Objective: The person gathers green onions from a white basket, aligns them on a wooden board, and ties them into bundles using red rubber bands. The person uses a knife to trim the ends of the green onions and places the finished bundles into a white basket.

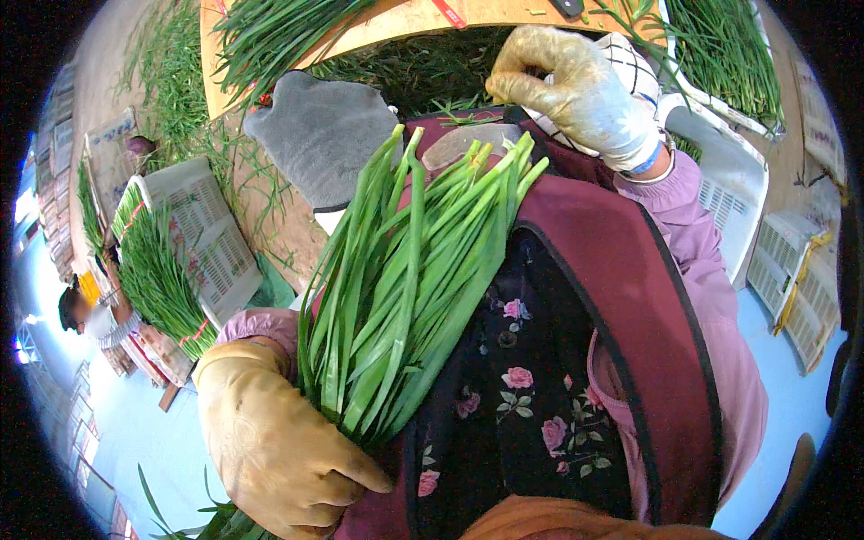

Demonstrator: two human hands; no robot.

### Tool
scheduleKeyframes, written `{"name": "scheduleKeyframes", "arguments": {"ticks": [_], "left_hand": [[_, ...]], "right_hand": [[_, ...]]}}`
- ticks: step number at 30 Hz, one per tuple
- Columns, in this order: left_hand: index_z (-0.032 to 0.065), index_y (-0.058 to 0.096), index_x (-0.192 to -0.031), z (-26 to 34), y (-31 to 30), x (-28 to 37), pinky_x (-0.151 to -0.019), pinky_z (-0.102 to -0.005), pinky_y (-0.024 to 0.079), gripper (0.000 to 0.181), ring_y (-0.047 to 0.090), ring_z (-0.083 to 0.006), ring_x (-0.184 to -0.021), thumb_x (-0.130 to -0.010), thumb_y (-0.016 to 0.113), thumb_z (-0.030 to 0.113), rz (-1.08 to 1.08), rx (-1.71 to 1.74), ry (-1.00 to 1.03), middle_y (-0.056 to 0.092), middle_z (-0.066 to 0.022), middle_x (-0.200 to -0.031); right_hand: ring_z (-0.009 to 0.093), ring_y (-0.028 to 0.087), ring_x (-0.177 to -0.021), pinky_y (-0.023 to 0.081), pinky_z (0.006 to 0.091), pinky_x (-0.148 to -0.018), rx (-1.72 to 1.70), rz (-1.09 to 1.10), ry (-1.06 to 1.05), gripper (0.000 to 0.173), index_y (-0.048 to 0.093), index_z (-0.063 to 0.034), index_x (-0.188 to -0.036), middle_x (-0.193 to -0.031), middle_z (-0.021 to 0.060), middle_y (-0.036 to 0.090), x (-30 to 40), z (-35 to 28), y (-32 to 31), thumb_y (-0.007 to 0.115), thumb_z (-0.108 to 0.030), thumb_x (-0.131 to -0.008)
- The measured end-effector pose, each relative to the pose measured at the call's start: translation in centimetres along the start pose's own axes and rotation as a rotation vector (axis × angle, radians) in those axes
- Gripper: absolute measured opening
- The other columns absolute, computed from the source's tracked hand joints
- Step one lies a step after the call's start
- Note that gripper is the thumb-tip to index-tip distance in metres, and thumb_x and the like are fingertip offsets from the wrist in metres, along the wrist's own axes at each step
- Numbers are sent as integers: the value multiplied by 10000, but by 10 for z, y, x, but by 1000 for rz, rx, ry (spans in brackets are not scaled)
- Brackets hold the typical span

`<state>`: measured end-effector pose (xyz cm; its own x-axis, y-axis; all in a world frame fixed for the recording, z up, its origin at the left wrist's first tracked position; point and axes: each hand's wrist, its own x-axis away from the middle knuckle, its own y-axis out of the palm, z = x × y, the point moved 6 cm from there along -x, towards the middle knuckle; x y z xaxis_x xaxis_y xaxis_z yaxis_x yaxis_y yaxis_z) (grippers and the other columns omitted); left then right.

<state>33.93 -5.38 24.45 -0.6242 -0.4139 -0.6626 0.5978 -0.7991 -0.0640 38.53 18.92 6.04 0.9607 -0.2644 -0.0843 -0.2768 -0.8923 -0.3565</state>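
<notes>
A loose bunch of green leafy stalks, apparently garlic chives (412,283), lies across my lap on a dark red apron (587,223), its pale cut ends towards the table. My left hand (283,439), in a yellowish glove, is at the leaf tips on the lower left; its fingers are curled, and whether they grip any leaves is hidden. My right hand (560,88), in a stained pale glove, is raised near the table edge, away from the bunch. Its fingers bend towards the thumb, with nothing visible between them. More green leaves (236,523) show below my left hand.
Ahead stands a wooden table (364,34) with a green bundle (283,40), a red strip (449,12) and a black-handled tool (569,7). White plastic crates (209,236) stand left and right, some holding greens. Cut leaves litter the floor. Another person (88,310) is at the far left.
</notes>
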Motion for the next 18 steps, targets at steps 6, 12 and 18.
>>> {"name": "scheduleKeyframes", "arguments": {"ticks": [6, 12, 18], "left_hand": [[139, 584, -600, -1, 4, 0, -841, -400, 521, 204, 600, -186, -575, -787, 565, 218, 30, -23, -18, 559, -1, -559], [134, 589, -609, 0, 12, 3, -854, -408, 517, 201, 600, -187, -579, -792, 563, 214, 61, -55, -19, 562, -5, -566], [129, 594, -618, -1, 14, 3, -867, -416, 513, 199, 599, -188, -583, -796, 561, 211, 69, -78, -23, 564, -9, -572]], "right_hand": [[326, 631, -801, 502, 426, -710, 286, -252, -543, 241, 653, -52, -892, -820, 134, 634, -25, -66, 39, 704, -222, -728], [344, 627, -766, 505, 441, -689, 275, -147, -433, 199, 671, -81, -844, -768, 135, 620, -28, -50, 44, 665, -254, -745], [340, 647, -751, 517, 432, -672, 813, -16, -168, 186, 686, -95, -837, -786, 141, 652, -40, 7, 22, 645, -258, -757]]}}
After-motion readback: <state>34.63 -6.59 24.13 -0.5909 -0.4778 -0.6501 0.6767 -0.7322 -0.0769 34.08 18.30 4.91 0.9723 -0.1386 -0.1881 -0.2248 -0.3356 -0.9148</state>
